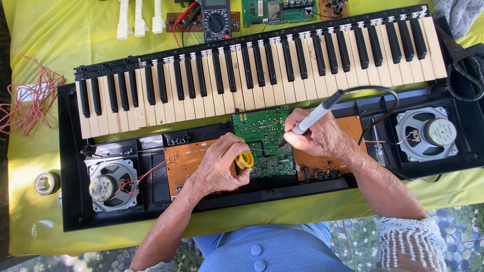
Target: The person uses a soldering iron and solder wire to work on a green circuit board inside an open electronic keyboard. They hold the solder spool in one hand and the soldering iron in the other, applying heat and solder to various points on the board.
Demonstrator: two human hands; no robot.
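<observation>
Nearest the wearer, the left hand (218, 168) was curled shut around a small yellow spool (245, 160), apparently solder, held at the near edge of the green circuit board (264, 141). The right hand (322, 137) gripped a grey soldering iron (315, 117) like a pen, tip down on the board's right side, its black cord (375, 98) looping off behind. The board sat in the middle of the opened keyboard case (70, 201), between two orange boards (184, 158), with a speaker (112, 184) at the left end and another (426, 133) at the right.

Judged step: soldering a joint on the green board, iron placed, solder not quite at the tip. The next move would call for bringing the solder end to the heated point with a steady hand, clear of neighbouring joints.

Beyond lay the row of keys (262, 70), then a multimeter (216, 21) on the yellow cloth (60, 30).
</observation>
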